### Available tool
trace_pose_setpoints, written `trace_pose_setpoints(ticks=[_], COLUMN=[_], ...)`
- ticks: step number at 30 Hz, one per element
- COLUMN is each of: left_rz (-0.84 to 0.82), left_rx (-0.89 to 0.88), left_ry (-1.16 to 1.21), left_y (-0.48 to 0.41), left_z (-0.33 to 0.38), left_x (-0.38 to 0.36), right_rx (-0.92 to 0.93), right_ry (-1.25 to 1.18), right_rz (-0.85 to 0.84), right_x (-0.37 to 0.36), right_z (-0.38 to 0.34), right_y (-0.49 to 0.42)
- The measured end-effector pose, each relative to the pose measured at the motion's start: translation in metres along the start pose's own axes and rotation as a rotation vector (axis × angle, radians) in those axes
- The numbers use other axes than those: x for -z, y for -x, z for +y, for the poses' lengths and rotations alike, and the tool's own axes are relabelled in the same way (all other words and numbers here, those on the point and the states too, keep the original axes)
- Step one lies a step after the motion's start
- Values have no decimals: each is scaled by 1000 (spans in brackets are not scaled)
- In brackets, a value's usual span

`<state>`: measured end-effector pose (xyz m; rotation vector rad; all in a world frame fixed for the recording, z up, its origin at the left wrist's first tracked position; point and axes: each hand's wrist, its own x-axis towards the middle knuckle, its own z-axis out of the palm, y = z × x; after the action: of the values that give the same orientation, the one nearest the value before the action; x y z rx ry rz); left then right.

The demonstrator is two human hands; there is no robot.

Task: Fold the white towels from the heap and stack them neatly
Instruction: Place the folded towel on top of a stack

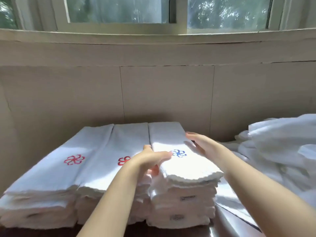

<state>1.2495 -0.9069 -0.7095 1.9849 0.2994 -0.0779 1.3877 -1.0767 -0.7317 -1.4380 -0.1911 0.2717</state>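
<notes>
Head view report. Three stacks of folded white towels stand side by side against the far wall (162, 91): left stack (56, 168), middle stack (123, 142) and right stack (183, 202). The top towel (184, 170), marked with a blue emblem (178, 153), lies on the right stack, which touches the middle one. The unfolded heap (282, 142) sits to the right, just beside the stacks.

My left hand (150, 159) is at the top towel's left edge, with one digit laid out across the cloth toward the emblem. The others drop into the seam between the stacks, and I cannot tell whether they pinch. My right hand (203, 146) lies flat along the right edge, fingers (191, 135) straight and together, clamped on nothing.

Handling, as I judge it: terry cloth, light and soft, with no stiffness of its own, and it grips its neighbours rather than slides. I would hold it along the two long edges, palms in. A grip at one corner would drag the layers askew.

Edges and room: the near end is ragged, with layers stepping out unevenly. There is no room on the left or at the far side. Some open surface lies to the right before the heap. The near side is free.
</notes>
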Motion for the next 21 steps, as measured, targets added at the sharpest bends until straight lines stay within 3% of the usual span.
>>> trace_pose_setpoints(ticks=[3,5,9,13,17,21], left_rz=[-95,-89,-44,79,273,277], left_rx=[-25,-26,-37,-182,-245,-311], left_ry=[69,98,55,-365,-718,-951], left_y=[2,2,4,10,41,74], left_z=[-2,-2,-7,-9,-13,-35], left_x=[-2,3,10,3,-13,-43], right_rx=[-13,-11,-1,56,140,89], right_ry=[178,359,464,595,993,971], right_rz=[-7,-2,87,103,113,47], right_x=[-9,-19,-26,-34,-41,-34], right_z=[-6,-9,-5,-5,-5,3], right_y=[1,3,0,13,35,77])
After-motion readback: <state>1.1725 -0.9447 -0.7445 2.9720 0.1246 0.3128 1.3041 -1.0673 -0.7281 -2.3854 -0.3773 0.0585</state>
